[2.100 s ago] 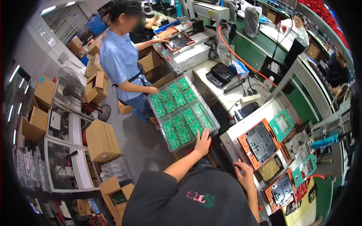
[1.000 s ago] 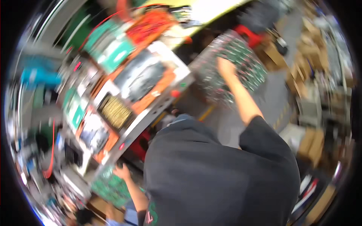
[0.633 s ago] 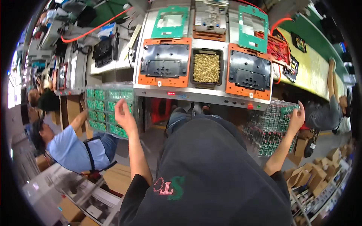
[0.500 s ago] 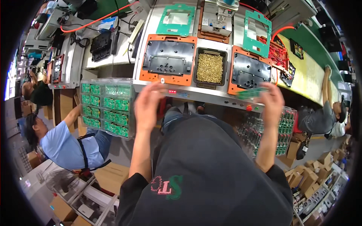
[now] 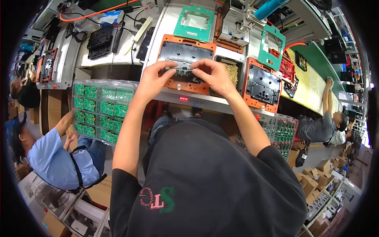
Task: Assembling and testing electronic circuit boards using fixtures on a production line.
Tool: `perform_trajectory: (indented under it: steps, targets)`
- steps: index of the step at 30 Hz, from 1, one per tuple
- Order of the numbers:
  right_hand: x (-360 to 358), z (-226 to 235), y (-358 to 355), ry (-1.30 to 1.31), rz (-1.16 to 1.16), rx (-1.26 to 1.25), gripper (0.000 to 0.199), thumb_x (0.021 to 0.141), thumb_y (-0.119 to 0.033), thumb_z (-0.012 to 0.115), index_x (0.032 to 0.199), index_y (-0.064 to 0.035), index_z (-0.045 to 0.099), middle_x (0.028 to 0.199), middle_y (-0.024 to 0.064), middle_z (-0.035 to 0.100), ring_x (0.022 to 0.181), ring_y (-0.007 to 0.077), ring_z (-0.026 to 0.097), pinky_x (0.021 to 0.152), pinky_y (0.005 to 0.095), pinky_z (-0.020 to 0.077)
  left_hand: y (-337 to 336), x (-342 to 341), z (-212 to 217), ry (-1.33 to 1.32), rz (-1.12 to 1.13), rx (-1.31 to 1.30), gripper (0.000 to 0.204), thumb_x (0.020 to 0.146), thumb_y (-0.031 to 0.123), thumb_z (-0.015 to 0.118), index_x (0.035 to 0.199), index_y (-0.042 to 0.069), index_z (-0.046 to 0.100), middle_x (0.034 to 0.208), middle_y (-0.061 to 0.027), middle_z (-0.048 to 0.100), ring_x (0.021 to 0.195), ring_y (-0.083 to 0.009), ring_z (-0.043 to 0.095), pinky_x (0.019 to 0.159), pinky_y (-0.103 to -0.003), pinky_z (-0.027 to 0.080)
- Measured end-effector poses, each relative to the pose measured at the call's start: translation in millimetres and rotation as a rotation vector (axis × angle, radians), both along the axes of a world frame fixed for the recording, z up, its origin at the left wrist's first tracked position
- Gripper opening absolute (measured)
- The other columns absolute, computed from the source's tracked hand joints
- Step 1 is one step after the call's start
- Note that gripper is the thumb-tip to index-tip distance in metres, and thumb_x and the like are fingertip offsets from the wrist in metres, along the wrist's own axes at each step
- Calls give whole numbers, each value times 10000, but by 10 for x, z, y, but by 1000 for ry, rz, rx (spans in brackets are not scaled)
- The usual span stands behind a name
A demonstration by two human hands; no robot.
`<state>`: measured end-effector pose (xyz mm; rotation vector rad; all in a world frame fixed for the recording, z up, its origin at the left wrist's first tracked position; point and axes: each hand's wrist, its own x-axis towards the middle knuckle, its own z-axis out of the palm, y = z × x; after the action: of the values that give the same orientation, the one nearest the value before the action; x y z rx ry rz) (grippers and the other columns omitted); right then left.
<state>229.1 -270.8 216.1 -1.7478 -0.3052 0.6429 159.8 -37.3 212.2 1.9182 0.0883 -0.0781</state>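
My left hand (image 5: pixel 154 81) and my right hand (image 5: pixel 216 76) meet over a black plastic panel (image 5: pixel 185 49) in the left orange fixture (image 5: pixel 198 87). Thumb and forefinger of each hand pinch opposite ends of a thin greyish part low over the panel; its kind is too unclear to name. My fingers hide the panel's lower portion. To the right, a similar black panel (image 5: pixel 263 82) lies in another orange fixture (image 5: pixel 252 103). Between the fixtures is a dark bin of small brass-coloured pieces (image 5: pixel 231 72), partly covered by my right hand.
Green cut-out plates (image 5: pixel 193 35) stand behind the fixtures. A metal mechanism (image 5: pixel 235 29) rises at the back. Clear trays of green circuit boards (image 5: pixel 114 108) sit left, with more boards (image 5: pixel 287 128) at right. A co-worker in blue (image 5: pixel 65 158) is at left; others work far right.
My right hand has moved left from the right fixture, where it held a green circuit board. My left hand has moved up over the left panel. The view has shifted slightly.
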Motion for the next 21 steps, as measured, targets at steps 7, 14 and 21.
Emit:
perform_trajectory:
  steps: [7, 14, 21]
  targets:
    - [-39, -211, 14, -562, 110, -57, 287, 852, -75, 753, 1123, -24, 673, 1064, 116, 711, 876, 245, 703, 807, 341, 567, 139, 115, -196, -374, -179, 329, 220, 824, 14, 747, 1042, 10, 721, 1154, -103, 703, 1147, -299, 625, 988, -393, 488]
    - [-122, -279, -41, -807, 171, -144, 280, 851, -76, 738, 1118, -50, 656, 1135, 112, 669, 1044, 323, 659, 881, 398, 547, 76, 34, -247, -494, -184, 433, 206, 815, 22, 735, 1020, 36, 726, 1143, -97, 696, 1112, -318, 622, 938, -429, 491]
    - [-94, -224, -66, -830, 221, -136, 314, 849, -137, 755, 1127, -35, 652, 1167, 129, 649, 1108, 332, 624, 943, 431, 513, 57, -91, -274, -491, -162, 461, 269, 809, 26, 738, 1077, 38, 718, 1247, -129, 650, 1190, -341, 587, 1001, -440, 465]
